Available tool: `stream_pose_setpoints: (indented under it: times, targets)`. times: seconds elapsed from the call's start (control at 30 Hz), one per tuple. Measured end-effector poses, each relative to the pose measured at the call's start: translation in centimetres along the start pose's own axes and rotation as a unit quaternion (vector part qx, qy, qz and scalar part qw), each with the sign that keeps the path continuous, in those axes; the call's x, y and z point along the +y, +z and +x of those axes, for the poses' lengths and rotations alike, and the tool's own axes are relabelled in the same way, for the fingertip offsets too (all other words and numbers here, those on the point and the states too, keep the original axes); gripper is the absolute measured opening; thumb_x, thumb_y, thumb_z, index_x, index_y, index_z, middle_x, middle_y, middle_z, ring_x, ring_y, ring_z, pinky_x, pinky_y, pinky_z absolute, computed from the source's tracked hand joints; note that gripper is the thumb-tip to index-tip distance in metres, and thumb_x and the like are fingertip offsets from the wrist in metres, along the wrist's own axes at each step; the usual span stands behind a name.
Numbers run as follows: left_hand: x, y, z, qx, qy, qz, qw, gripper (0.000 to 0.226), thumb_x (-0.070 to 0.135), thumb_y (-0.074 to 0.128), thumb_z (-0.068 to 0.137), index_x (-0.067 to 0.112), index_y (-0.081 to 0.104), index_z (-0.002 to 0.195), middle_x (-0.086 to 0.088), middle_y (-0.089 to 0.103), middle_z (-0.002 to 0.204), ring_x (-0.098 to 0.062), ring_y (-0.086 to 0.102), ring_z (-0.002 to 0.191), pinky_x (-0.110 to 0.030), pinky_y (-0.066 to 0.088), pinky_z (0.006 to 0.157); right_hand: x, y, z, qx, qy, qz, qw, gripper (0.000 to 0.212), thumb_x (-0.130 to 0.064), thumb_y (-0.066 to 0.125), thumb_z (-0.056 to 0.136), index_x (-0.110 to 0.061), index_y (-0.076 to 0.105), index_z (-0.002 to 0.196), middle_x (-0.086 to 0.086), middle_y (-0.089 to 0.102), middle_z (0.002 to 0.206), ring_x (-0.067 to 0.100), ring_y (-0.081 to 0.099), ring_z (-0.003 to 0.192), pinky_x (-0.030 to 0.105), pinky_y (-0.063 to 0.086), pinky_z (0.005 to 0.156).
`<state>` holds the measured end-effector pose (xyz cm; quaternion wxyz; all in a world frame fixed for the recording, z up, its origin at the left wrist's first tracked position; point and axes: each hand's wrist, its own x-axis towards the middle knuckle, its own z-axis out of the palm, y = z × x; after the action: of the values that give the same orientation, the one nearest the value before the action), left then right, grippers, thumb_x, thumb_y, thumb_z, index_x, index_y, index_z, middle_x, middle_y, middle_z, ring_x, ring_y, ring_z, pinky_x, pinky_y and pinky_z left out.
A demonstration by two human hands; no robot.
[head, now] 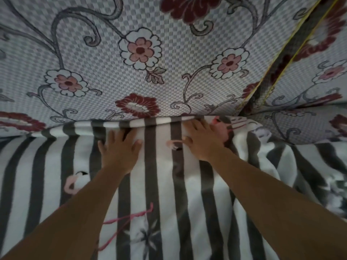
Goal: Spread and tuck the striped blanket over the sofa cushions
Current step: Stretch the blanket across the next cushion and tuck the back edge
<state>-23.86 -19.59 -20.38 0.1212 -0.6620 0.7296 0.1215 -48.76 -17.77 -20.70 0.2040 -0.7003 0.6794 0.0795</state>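
The striped blanket (165, 184), white with dark grey stripes and pink flamingo prints, covers the sofa seat across the lower half of the view. Its far edge lies folded along the crease under the floral back cushion (112, 59). My left hand (120, 149) lies flat on the blanket near that crease, fingers spread and pointing into it. My right hand (201, 139) presses flat beside it, fingertips at the folded edge. Neither hand grips the cloth. On the right the blanket is rumpled into folds (281, 162).
A second floral back cushion (323, 72) with yellow piping stands at the right, separated from the first by a dark gap (277, 62). Bare floral sofa fabric (300, 124) shows at the right beyond the blanket's edge, and at the far left (16, 122).
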Motion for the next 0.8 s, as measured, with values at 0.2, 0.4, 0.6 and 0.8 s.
stream_pose_setpoints:
  times: [0.2, 0.4, 0.6, 0.8]
  targets:
    - [-0.1, 0.7, 2.7, -0.046, 0.004, -0.010, 0.999, 0.056, 0.061, 0.023, 0.091, 0.040, 0.021, 0.143, -0.009, 0.021, 0.154, -0.036, 0.018, 0.140, -0.052, 0.012, 0.116, -1.0, -0.6, 2.5, -0.059, 0.069, -0.012, 0.996, 0.046, -0.043, 0.026, 0.095, -0.026, 0.031, 0.138, 0.007, 0.025, 0.149, 0.037, 0.021, 0.138, 0.062, 0.014, 0.111]
    - [-3.9, -1.4, 1.7, 0.119, -0.039, -0.009, 0.992, 0.041, 0.042, 0.042, 0.089, 0.021, 0.051, 0.123, -0.010, 0.054, 0.126, -0.034, 0.047, 0.119, -0.050, 0.036, 0.101, -6.6, -3.1, 2.5, 0.028, -0.063, -0.053, 0.996, 0.053, -0.031, 0.050, 0.089, -0.010, 0.039, 0.136, 0.013, 0.038, 0.144, 0.035, 0.037, 0.131, 0.044, 0.035, 0.107]
    - [-7.9, -0.6, 2.8, 0.009, -0.036, 0.023, 0.999, 0.060, 0.059, 0.034, 0.086, 0.030, 0.038, 0.139, -0.005, 0.041, 0.147, -0.032, 0.036, 0.133, -0.045, 0.023, 0.114, -10.6, -0.8, 4.0, -0.046, -0.084, 0.002, 0.995, 0.053, -0.033, 0.037, 0.097, -0.012, 0.026, 0.145, 0.013, 0.031, 0.148, 0.035, 0.033, 0.133, 0.046, 0.032, 0.106]
    - [-8.8, -1.4, 4.6, -0.091, -0.022, -0.013, 0.995, 0.063, 0.062, 0.037, 0.087, 0.037, 0.028, 0.144, -0.003, 0.025, 0.155, -0.034, 0.022, 0.139, -0.044, 0.021, 0.113, -12.0, -1.1, 4.8, -0.071, -0.035, -0.030, 0.996, 0.052, -0.029, 0.038, 0.095, -0.012, 0.029, 0.143, 0.014, 0.032, 0.148, 0.035, 0.034, 0.133, 0.047, 0.030, 0.107]
